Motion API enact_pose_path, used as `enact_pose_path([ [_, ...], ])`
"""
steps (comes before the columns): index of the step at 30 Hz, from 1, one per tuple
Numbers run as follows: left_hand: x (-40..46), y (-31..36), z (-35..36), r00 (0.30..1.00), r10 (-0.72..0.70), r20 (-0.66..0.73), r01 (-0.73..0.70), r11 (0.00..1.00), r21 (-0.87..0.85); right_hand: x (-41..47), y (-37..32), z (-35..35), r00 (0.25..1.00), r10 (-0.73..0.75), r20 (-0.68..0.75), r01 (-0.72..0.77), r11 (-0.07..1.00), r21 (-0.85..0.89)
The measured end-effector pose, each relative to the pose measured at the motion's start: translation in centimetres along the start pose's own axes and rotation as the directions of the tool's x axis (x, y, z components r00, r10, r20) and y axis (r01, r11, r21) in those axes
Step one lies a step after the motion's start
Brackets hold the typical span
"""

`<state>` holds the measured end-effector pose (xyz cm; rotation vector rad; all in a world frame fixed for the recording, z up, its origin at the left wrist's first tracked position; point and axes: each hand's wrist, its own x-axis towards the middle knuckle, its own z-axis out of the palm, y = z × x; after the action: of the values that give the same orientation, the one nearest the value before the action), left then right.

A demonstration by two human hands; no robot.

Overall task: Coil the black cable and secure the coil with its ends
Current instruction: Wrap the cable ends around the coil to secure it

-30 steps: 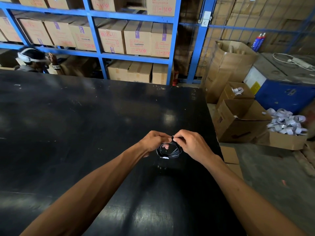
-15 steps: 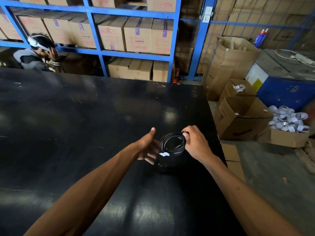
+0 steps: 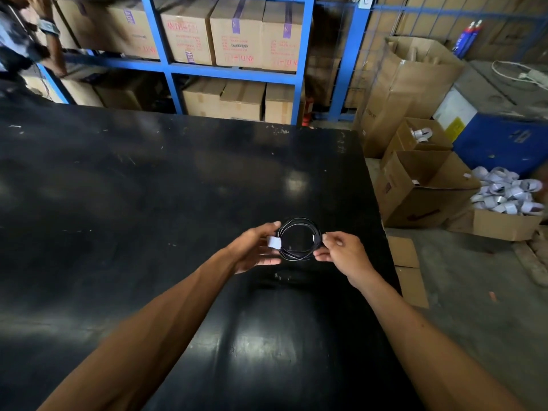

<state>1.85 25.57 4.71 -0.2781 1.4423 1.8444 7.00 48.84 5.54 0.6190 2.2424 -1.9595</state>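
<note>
The black cable (image 3: 299,225) is wound into a small round coil held just above the black table (image 3: 148,203), near its right edge. A small white tag (image 3: 274,242) hangs on the coil's left side. My left hand (image 3: 255,247) grips the coil on the left, thumb on top beside the tag. My right hand (image 3: 344,256) pinches the coil's right side, where a cable end sits between thumb and forefinger. Both forearms reach in from the bottom of the view.
Open cardboard boxes (image 3: 421,191) stand on the floor right of the table, one heaped with white coiled pieces (image 3: 507,194). Blue shelving (image 3: 302,60) with cartons runs behind the table. Another person (image 3: 26,40) is at the far left corner.
My left hand let go of the coil half a second ago and now grips its left side again. The coil has turned flatter, facing me. The view has shifted down.
</note>
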Motion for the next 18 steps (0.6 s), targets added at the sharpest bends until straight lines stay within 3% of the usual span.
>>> enact_pose_path([
  [6,2.4,-1.8,-0.4,0.984,0.068,-0.164,-0.059,0.997,0.056,1.8,1.2,0.4,0.963,0.262,0.070,-0.271,0.941,0.203],
  [10,3.7,-2.6,-0.8,0.979,0.050,-0.200,-0.024,0.991,0.130,2.8,2.8,0.4,0.965,0.248,0.083,-0.251,0.968,0.026],
  [13,5.0,-3.4,-1.0,0.971,0.025,-0.239,0.027,0.976,0.214,3.7,4.4,0.7,0.955,0.292,0.043,-0.292,0.956,-0.006],
  [18,7.1,-5.2,-0.4,0.914,0.064,-0.400,0.149,0.864,0.480,4.7,7.1,1.6,0.934,0.354,-0.053,-0.357,0.932,-0.062],
])
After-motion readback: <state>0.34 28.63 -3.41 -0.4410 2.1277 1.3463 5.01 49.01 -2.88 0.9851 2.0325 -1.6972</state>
